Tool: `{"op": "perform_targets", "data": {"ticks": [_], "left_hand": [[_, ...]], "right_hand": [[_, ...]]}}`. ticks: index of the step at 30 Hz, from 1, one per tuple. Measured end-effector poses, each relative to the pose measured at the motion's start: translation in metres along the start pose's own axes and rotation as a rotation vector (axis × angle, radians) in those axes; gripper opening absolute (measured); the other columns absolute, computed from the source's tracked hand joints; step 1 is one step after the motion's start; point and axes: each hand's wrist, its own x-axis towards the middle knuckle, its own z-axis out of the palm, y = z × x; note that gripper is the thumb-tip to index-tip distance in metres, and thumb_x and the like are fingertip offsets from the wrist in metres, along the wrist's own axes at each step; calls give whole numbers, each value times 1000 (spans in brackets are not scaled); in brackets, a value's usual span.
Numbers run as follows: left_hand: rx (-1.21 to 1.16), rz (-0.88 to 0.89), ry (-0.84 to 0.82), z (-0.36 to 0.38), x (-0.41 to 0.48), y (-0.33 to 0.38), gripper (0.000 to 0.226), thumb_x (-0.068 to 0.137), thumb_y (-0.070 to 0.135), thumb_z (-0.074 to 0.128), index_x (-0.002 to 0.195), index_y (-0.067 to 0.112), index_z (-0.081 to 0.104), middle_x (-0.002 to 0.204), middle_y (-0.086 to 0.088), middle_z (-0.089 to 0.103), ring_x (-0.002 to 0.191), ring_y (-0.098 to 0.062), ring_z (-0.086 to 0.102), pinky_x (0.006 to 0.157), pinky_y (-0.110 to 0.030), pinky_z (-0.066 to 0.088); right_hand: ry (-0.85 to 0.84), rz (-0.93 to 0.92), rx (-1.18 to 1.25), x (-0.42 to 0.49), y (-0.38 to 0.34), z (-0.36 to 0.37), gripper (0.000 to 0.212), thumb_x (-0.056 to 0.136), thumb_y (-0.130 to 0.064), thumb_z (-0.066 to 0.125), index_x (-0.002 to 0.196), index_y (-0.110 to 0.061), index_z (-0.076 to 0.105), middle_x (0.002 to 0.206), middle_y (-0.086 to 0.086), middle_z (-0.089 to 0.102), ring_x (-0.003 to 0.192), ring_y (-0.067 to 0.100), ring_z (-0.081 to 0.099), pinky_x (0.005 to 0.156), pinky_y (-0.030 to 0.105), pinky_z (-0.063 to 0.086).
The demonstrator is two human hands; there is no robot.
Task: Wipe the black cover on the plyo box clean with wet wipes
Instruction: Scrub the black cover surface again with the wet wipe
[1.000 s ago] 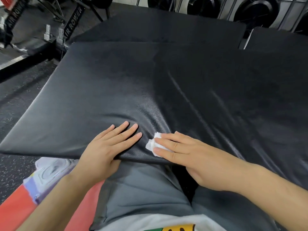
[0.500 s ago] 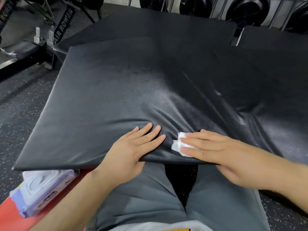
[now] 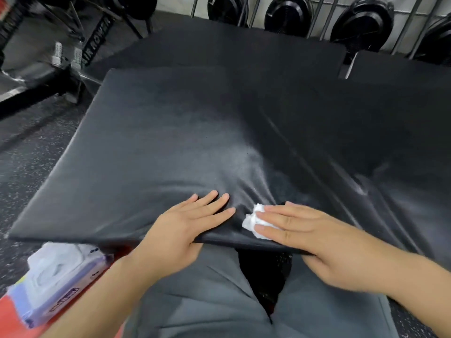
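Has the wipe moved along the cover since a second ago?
No. The wipe stays under the right hand by the black cover's near edge, just right of the left hand; only the camera shifted.

Gym corner, seen looking forward and down. A metal rack [image 3: 325, 23] of thin upright bars runs along the far side, holding a row of round black weight plates [image 3: 285, 13] stood on edge. Behind the rack is a pale wall [image 3: 175, 2]. Left of the rack stands a black rowing machine frame [image 3: 95, 45], blurred, with white lettering reading AIR ROWER on a slanted beam. Just in front of the rack lies a black padded block [image 3: 244, 50], and a second block [image 3: 402, 67] sits right of it across a narrow gap. The floor [image 3: 29, 147], nearer than the rack and to its left, is dark rubber flecked with pale specks. A red mat [image 3: 8, 313] lies farthest from the rack, near left. Light is soft and even.
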Motion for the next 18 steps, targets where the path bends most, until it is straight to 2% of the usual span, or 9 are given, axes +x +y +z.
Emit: {"op": "perform_targets", "data": {"ticks": [3,5,8,10,12,15,18], "left_hand": [[53,-1,-74,-7,-10,-21,100,61,0,50,154,30,34,163,9,27,152,-11,20,120,-44,30],[58,-9,-99,-9,-13,-25,98,61,2,48,154,28,34,162,7,29,151,-12,23,120,-41,29],[26,-19,-89,-7,-16,-27,97,60,4,44,154,24,34,161,6,32,150,-13,26,120,-37,25],[-5,-39,-84,-6,-18,-28,100,59,1,45,156,24,32,162,8,30,150,-12,25,120,-35,23],[-25,-54,-72,-5,-19,-29,101,61,0,44,157,24,29,163,10,27,151,-10,23,120,-34,21],[-19,-48,-67,-4,-19,-30,95,63,5,38,156,23,32,162,10,29,150,-10,24,120,-34,22],[-13,-25,-71,-4,-18,-26,92,64,11,32,155,22,35,161,8,32,150,-12,27,120,-34,23]], "right_hand": [[-34,18,62,52,-17,13,86,85,-12,54,159,-35,17,165,-24,4,153,0,1,126,34,14],[33,40,64,65,-22,23,76,94,-35,52,160,-33,16,166,-22,5,153,0,0,125,35,15],[82,68,4,98,-35,36,76,94,-56,53,159,-28,24,165,-15,19,153,5,6,124,34,19],[114,85,-44,113,-41,43,77,89,-47,61,156,-23,32,162,-11,30,152,10,18,122,34,25],[109,109,-50,115,-43,46,80,81,-23,65,155,-20,33,161,-7,31,152,13,19,123,34,23],[84,95,25,108,-42,49,93,77,6,52,160,-21,20,166,-10,15,154,8,-3,125,33,5],[26,104,87,104,-40,46,97,78,11,46,161,-26,13,166,-17,3,150,0,-16,124,29,-5]]}}
